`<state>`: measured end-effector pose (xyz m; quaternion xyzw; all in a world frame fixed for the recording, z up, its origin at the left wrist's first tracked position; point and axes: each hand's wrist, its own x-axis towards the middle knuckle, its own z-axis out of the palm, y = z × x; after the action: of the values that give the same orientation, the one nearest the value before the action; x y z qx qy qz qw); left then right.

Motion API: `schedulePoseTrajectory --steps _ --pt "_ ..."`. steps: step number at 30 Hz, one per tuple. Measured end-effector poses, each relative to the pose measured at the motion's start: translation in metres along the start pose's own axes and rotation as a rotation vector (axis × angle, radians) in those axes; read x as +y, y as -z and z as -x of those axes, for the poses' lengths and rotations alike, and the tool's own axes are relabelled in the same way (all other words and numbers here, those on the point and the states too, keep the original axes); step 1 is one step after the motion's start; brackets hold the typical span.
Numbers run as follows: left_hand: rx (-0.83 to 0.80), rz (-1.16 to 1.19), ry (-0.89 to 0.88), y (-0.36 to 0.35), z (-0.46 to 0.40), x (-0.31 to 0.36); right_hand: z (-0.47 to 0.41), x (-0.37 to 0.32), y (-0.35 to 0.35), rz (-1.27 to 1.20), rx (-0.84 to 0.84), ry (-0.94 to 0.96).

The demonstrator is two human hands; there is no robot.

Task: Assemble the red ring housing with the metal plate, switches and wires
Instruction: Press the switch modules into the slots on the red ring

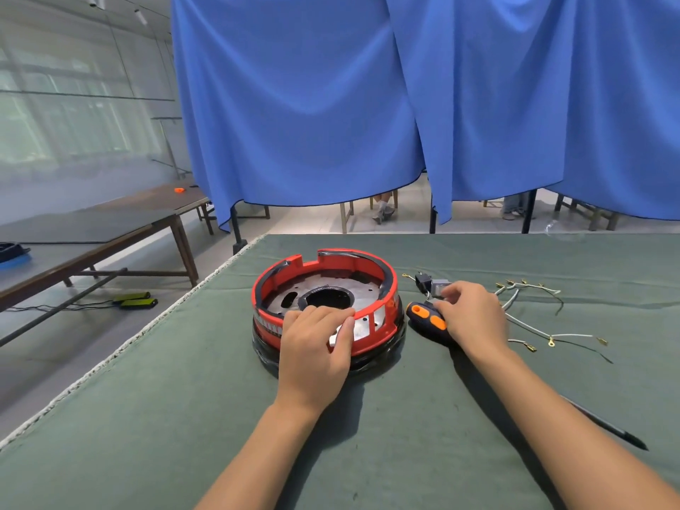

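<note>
The red ring housing sits mid-tabletop, toward the far edge. The left hand grips its near rim, fingers curled over. The right hand pinches a small grey switch, beside the screwdriver and wires.

plate in housing | screwdriver right | wires far right

Illumination is bright, even and diffuse. Soft shadows fall beneath both forearms onto the green table cover. Wide-angle distortion bends the table edge and the blue curtain. The left background appears hazy and soft; central detail is sharp.
</note>
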<state>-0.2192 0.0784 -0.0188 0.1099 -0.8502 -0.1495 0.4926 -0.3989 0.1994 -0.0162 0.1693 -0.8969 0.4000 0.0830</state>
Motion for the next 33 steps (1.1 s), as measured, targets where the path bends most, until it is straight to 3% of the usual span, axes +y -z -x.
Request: schedulePoseTrajectory --steps 9,15,19,27,30,33 --pt "0.027 -0.045 -0.052 -0.001 -0.001 -0.004 -0.008 -0.002 0.009 -0.015 -0.094 0.020" --pt "0.007 -0.030 -0.015 -0.002 0.000 -0.006 -0.015 -0.003 0.013 0.153 -0.255 0.007" --pt "-0.029 0.003 0.019 0.000 -0.002 -0.006 -0.009 -0.004 0.008 0.212 -0.200 -0.010" --pt "-0.071 0.010 0.052 0.003 -0.001 -0.003 -0.006 -0.007 0.012 -0.390 -0.004 -0.060" --pt "-0.079 0.012 0.055 0.005 -0.001 -0.002 -0.001 -0.021 0.019 -0.682 -0.099 -0.099" --pt "-0.091 0.016 0.070 0.006 -0.002 -0.001 0.005 -0.038 0.029 -1.082 -0.313 -0.202"
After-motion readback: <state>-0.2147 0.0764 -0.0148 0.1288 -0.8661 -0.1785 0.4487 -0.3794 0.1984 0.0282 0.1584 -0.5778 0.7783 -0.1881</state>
